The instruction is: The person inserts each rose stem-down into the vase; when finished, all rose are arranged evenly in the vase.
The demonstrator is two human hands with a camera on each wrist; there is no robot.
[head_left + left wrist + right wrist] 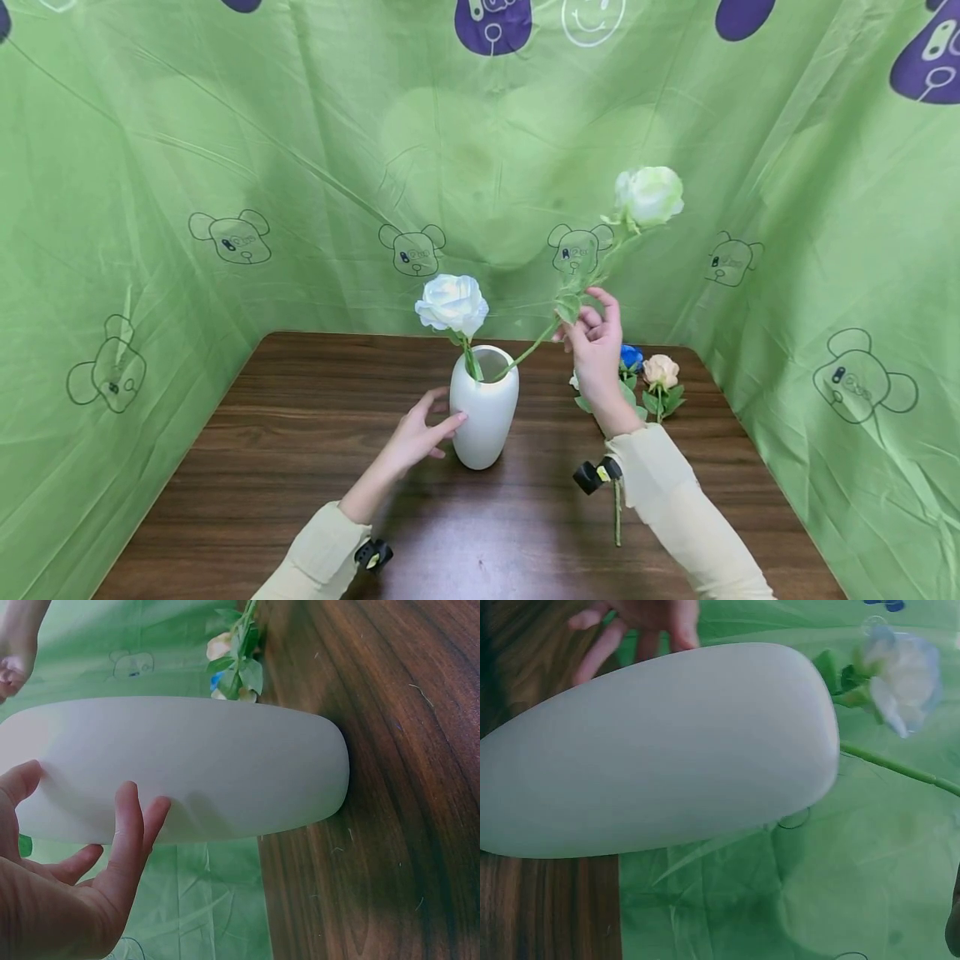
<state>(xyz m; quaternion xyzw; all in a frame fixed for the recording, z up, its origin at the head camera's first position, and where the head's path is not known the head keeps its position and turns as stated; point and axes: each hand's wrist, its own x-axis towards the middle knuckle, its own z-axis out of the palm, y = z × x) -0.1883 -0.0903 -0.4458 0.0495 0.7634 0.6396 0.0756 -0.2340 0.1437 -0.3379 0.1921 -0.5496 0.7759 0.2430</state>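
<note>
A white vase [486, 417] stands upright on the table, holding a pale blue-white artificial rose [452, 305] at its left side. My left hand [417, 433] touches the vase's left side with spread fingers and thumb, as the left wrist view also shows. To the right and above the rim, my right hand [597, 343] pinches the leafy stem of a greenish-white artificial rose [649, 197]. That stem [900, 768] slants down to the left, its lower end inside the vase mouth. The end inside is hidden by the vase wall.
Behind my right forearm, a blue rose [632, 357] and a peach rose [661, 372] lie on the dark wooden table [300, 433]. Part of a white flower shows beside them. Green printed cloth [315, 167] encloses the table at the back and sides.
</note>
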